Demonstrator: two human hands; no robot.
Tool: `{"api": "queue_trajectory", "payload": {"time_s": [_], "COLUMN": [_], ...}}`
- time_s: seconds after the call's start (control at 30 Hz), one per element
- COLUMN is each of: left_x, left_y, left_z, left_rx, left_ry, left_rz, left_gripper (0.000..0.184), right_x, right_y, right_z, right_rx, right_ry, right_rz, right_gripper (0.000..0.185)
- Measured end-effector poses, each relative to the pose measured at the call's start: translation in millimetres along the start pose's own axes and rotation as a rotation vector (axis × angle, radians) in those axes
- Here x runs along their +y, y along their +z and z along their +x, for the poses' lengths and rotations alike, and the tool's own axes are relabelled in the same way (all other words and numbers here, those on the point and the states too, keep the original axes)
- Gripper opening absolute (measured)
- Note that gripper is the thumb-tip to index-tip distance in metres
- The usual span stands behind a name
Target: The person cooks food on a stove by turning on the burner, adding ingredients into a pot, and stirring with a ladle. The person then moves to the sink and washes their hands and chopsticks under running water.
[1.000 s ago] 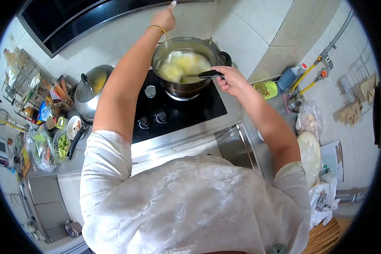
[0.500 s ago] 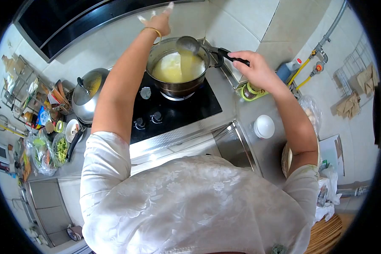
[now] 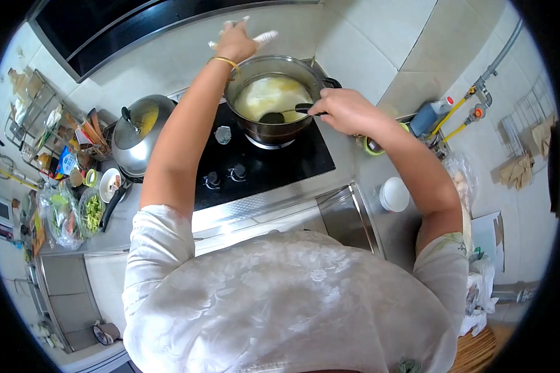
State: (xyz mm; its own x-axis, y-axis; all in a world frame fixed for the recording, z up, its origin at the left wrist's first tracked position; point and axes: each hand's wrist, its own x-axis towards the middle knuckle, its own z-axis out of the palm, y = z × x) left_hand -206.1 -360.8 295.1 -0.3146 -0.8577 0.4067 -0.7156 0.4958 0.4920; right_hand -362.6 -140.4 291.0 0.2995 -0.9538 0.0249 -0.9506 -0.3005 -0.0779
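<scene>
My right hand (image 3: 348, 110) is wrapped round the black handle of a ladle (image 3: 272, 117), whose dark bowl sits at the near side of the liquid in the pot. The pot (image 3: 270, 132) is a dark metal one with side handles, standing on the stove burner. Inside it is a yellowish liquid (image 3: 264, 99) with a pale, whitish patch on top. Beyond the pot's left rim, my left hand (image 3: 238, 41) is raised with its fingers spread and holds nothing. White residue coats its fingertips, and a gold bangle circles the wrist.
A lidded wok (image 3: 137, 146) stands left of my left forearm on the black stove top (image 3: 305, 158). Further left are a bowl of chopped greens (image 3: 92, 212) and plastic bags (image 3: 59, 217). White bowls (image 3: 394, 194) rest on the right counter, with a blue bottle (image 3: 430, 117) behind.
The ladle has come down from above the pot, where it was pouring liquid, to the near side of the liquid. My right hand has lowered and moved left; my left hand's fingers have shifted.
</scene>
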Motion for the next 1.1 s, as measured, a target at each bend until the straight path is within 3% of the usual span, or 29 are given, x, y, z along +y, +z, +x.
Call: {"api": "queue_trajectory", "payload": {"time_s": [0.1,0.17,0.23,0.27,0.33,0.43,0.53,0.63,0.73,0.83,0.93,1.1], "left_x": [-33,-32,-33,-38,-40,-61,-75,-66,-76,-87,-86,-103], "left_y": [-11,-17,-8,17,20,-2,-18,-32,-31,-36,-45,-40], "left_z": [23,8,-4,-10,-15,-7,-33,-74,-105,-134,-162,-192], "left_rx": [-0.335,-0.316,-0.077,0.149,0.228,-0.241,-0.052,0.179,0.274,0.205,0.192,0.163], "left_ry": [-0.05,0.015,0.137,0.222,0.231,-0.031,-0.061,-0.119,-0.13,-0.335,-0.552,-0.602], "left_rz": [-0.424,-0.396,-0.174,0.033,0.103,-0.265,-0.436,-0.704,-0.841,-1.012,-1.113,-1.115], "left_gripper": [0.091,0.088,0.078,0.07,0.066,0.074,0.059,0.043,0.044,0.045,0.043,0.042], "right_x": [3,7,9,12,18,20,24,31,28,28,33,32], "right_y": [24,44,57,63,69,67,63,61,63,75,80,50], "right_z": [19,32,39,42,46,39,29,25,27,30,19,-10], "right_rx": [0.076,0.095,0.134,0.14,0.15,0.1,0.163,0.171,0.093,0.155,0.181,0.304], "right_ry": [0.085,0.167,0.228,0.271,0.353,0.466,0.471,0.451,0.703,0.887,0.85,0.644], "right_rz": [0.016,0.001,-0.009,-0.006,0.0,0.065,0.226,0.495,1.131,1.624,1.911,1.833], "right_gripper": [0.023,0.023,0.024,0.024,0.025,0.026,0.027,0.025,0.025,0.019,0.019,0.027]}}
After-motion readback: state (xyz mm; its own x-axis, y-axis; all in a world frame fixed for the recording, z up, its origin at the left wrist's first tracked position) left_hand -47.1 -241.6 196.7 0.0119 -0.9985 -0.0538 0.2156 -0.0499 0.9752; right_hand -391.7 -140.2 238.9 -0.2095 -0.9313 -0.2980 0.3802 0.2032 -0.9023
